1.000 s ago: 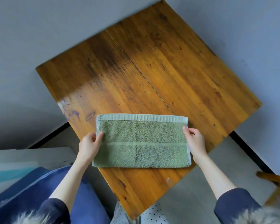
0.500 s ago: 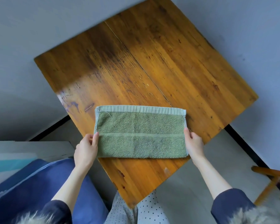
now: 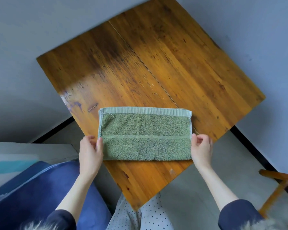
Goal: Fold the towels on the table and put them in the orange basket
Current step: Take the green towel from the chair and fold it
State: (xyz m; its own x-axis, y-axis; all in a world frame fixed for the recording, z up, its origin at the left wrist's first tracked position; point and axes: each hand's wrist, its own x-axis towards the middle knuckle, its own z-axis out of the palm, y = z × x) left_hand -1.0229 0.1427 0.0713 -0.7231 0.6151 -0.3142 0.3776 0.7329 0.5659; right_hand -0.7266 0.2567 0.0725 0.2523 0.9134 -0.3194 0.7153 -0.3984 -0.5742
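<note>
A green towel (image 3: 145, 133), folded into a long flat rectangle, lies near the front corner of the wooden table (image 3: 156, 63). Its paler hem runs along the far edge. My left hand (image 3: 90, 153) pinches the towel's left short edge, thumb on top. At the right short edge my right hand (image 3: 201, 150) pinches it with curled fingers. No orange basket is in view.
A blue cushion or bag (image 3: 32, 193) sits at the lower left beside a pale box (image 3: 15, 156). A wooden chair frame (image 3: 279, 188) stands at the lower right on the grey floor. Grey walls meet behind the table.
Both hands have slid along the towel's short edges toward me, from about the middle to the near half. The towel has stayed flat on the table.
</note>
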